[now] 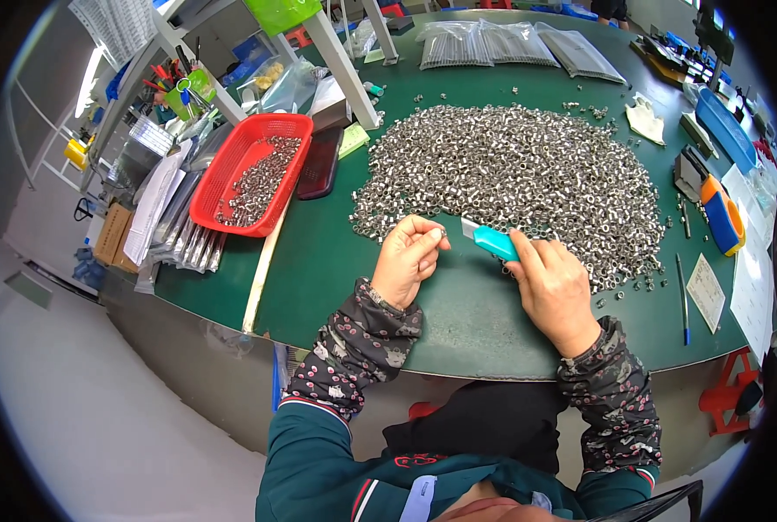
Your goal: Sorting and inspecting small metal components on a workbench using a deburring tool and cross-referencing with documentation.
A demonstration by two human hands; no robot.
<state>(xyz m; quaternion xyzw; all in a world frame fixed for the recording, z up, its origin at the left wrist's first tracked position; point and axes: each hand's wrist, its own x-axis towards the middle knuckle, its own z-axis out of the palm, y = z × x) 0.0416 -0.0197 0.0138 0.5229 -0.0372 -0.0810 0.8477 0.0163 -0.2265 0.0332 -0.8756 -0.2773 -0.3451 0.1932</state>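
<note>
My right hand [552,283] is closed round a teal utility knife [495,243]. Its pale blade points left, toward the fingertips of my left hand [408,259]. Thumb and forefinger of that hand are pinched on a small metal ring [443,233], mostly covered by the fingers. Just beyond both hands spreads a wide heap of small shiny metal rings [510,165] on the green tabletop [467,326]. Some rings lie loose along the heap's right and near edges.
At left stands a red plastic basket [204,198], partly filled with rings, beside a dark phone-like slab [320,163]. Clear bags [488,45] lie at the back. To the right are a blue tray [726,130], an orange-and-blue tape dispenser [724,222], a pen [684,300] and paper slips.
</note>
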